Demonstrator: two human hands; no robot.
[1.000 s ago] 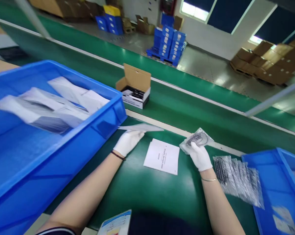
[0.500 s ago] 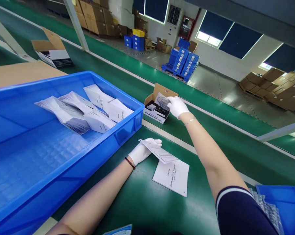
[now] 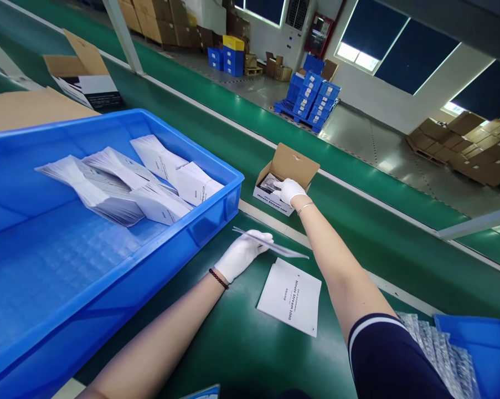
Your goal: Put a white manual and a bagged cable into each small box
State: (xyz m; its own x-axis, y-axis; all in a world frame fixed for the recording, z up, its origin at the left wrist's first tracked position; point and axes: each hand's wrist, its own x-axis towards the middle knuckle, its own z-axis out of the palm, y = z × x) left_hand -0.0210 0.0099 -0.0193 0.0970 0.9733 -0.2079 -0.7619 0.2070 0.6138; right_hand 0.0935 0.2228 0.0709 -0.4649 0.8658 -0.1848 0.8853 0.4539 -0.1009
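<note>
My left hand [image 3: 242, 254], in a white glove, is closed on a thin white booklet [image 3: 289, 252], seen nearly edge-on above the green work surface. Just below it lies another white booklet [image 3: 293, 299], printed "Minute Stream 1000". My right hand [image 3: 290, 191], also gloved, reaches into an open carton [image 3: 273, 203] with the same product name on its front. Its fingers are at a clear bubble-wrap bag [image 3: 269, 182] inside; the fingertips are partly hidden. The carton's brown lid [image 3: 295, 163] stands up behind the hand.
A large blue bin [image 3: 179, 246] on the left holds several stacks of booklets [image 3: 108, 188]. Bubble-wrap bags [image 3: 438, 349] lie beside a blue tray [image 3: 478, 343] at the lower right. An open carton [image 3: 87, 83] stands at the far left on the green conveyor.
My right hand has moved down and left into the carton with the bubble-wrap bag. The carton appears shifted slightly right. My left hand has tilted its booklet to nearly edge-on.
</note>
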